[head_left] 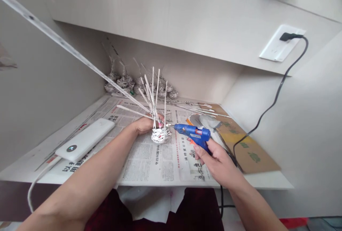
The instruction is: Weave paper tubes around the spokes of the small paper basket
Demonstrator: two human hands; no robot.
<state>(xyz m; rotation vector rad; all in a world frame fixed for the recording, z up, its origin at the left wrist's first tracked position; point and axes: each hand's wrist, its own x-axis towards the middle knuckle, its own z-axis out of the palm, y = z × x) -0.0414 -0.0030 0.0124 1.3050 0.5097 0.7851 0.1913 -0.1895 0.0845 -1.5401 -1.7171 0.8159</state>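
My left hand (pixel 145 124) is closed around the back of a small woven paper basket (pixel 161 134), partly hidden behind it. Thin rolled-paper sticks (pixel 153 97) rise from the basket's rim, and one long paper strip (pixel 66 45) slants from it to the upper left. A blue hot glue gun (pixel 192 133) is gripped in my right hand (pixel 213 158), with a finger by its orange trigger. The gun's nozzle points left and meets or nearly meets the basket's upper rim; I cannot tell which.
Newspaper (pixel 144 159) covers the shelf. Several finished-looking woven pieces (pixel 123 81) stand along the back wall. A white power bank (pixel 85 140) with a cable lies at left. At right are flattened cardboard (pixel 256 156) and a black cord (pixel 276 99) running to a wall socket (pixel 280 44).
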